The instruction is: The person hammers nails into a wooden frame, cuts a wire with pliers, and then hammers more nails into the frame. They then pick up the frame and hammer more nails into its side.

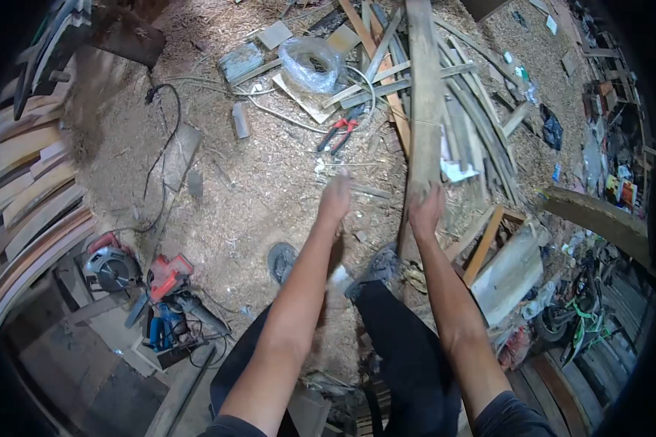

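Observation:
A long wooden plank (424, 95) runs away from me at the upper middle, with its near end by my feet. My right hand (426, 207) is at that near end, its fingers bent over the wood. To the left of the plank, my left hand (335, 198) hangs over the sawdust-covered ground, smeared by motion at the fingers. Just beyond it lie red-handled pliers (337, 135), their handles spread. A thin line crosses the plank partway along.
Beyond the pliers sits a wrapped coil (312, 64) among wood offcuts. Loose battens (474, 116) lie right of the plank. A circular saw (113, 268) and a blue power tool (169, 325) stand at lower left. A thick board (598, 218) juts in from the right.

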`<move>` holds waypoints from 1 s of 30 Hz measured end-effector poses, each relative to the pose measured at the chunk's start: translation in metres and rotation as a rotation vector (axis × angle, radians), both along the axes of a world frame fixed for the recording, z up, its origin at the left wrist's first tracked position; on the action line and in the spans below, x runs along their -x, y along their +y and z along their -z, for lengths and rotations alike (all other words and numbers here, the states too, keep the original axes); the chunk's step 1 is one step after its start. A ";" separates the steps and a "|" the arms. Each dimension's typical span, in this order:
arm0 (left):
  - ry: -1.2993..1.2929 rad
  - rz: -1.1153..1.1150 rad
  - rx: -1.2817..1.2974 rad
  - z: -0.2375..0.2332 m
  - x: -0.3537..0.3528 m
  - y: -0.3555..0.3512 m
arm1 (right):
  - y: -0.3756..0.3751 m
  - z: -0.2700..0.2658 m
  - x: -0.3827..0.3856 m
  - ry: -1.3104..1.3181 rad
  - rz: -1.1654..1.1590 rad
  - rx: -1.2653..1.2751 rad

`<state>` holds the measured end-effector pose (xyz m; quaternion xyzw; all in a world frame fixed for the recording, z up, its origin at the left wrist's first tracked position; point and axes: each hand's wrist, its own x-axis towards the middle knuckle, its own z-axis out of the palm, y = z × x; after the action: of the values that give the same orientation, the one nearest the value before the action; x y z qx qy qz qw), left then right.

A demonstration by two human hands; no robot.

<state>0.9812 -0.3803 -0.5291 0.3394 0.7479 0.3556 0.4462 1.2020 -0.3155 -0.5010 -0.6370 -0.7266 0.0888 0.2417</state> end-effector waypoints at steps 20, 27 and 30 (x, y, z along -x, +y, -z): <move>-0.649 -0.355 0.086 -0.098 0.037 0.031 | 0.029 -0.042 0.116 0.850 -0.217 0.686; -0.431 -0.378 -0.081 -0.378 0.045 -0.044 | -0.017 -0.353 0.118 0.604 -0.497 0.577; -0.468 -0.543 -0.161 -0.497 0.047 -0.067 | -0.039 -0.495 0.152 0.606 -0.566 0.566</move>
<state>0.9340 -0.4470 -0.0325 0.0718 0.6579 0.5869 0.4664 1.0500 -0.3546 -0.0058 -0.4010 -0.7155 0.5256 0.2259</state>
